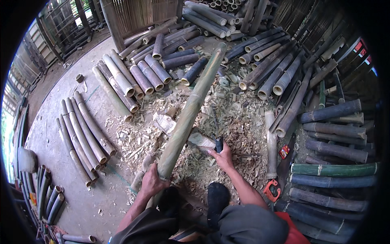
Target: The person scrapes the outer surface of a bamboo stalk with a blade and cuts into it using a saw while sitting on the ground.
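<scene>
A long bamboo pole, greenish and partly scraped, slants from my lap area up to the far middle. Near its lower end, my left hand is closed around it. To the right of the pole, my right hand is wrapped round the dark handle of a knife. Its thin blade points away from me, apart from the pole. Pale chopped wood shows beside the pole, close to my right fingers; another pale cut piece lies on the pole's left.
Wood chips cover the floor around my feet. Bamboo lengths lie at left, with more bamboo piled at the back. Dark and green bamboo is stacked at right. An orange-handled saw stands near my right knee.
</scene>
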`<state>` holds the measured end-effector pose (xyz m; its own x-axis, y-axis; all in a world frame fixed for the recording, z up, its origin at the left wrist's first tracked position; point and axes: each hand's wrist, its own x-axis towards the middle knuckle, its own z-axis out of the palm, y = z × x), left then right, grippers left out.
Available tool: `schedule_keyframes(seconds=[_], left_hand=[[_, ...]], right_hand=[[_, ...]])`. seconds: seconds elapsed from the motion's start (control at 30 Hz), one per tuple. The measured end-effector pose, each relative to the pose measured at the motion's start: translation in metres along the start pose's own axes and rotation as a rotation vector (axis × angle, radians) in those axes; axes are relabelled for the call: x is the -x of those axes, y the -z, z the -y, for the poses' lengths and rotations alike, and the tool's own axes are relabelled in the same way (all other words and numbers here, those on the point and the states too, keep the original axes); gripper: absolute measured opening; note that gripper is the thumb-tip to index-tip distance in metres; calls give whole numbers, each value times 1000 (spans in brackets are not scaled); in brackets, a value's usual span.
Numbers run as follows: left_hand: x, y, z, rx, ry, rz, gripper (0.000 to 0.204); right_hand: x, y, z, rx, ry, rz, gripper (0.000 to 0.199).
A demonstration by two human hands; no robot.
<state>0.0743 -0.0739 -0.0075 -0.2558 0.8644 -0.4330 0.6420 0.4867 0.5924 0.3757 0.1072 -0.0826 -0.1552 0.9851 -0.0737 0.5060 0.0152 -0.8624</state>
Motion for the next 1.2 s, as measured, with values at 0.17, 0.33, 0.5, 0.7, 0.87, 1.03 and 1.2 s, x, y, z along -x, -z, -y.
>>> schedule_keyframes(seconds=[0.17,0.33,0.5,0.7,0.87,1.03,1.2], left_hand=[[48,4,48,95,-20,124,91],[83,-15,25,-83,139,-151,98],[72,-30,7,-154,227,-211,91],[67,-31,14,-119,212,-231,62],[68,-35,17,-110,191,-225,61],[66,-22,21,-97,218,-164,63],[57,-8,12,-42,217,-49,67]], right_hand=[[-1,1,-1,137,24,-48,60],[-11,13,72,236,73,188,54],[-47,5,102,696,542,486,44],[-78,3,91,640,579,486,42],[-109,14,85,569,209,249,45],[-88,3,90,619,1247,148,46],[-112,17,82,495,308,269,45]])
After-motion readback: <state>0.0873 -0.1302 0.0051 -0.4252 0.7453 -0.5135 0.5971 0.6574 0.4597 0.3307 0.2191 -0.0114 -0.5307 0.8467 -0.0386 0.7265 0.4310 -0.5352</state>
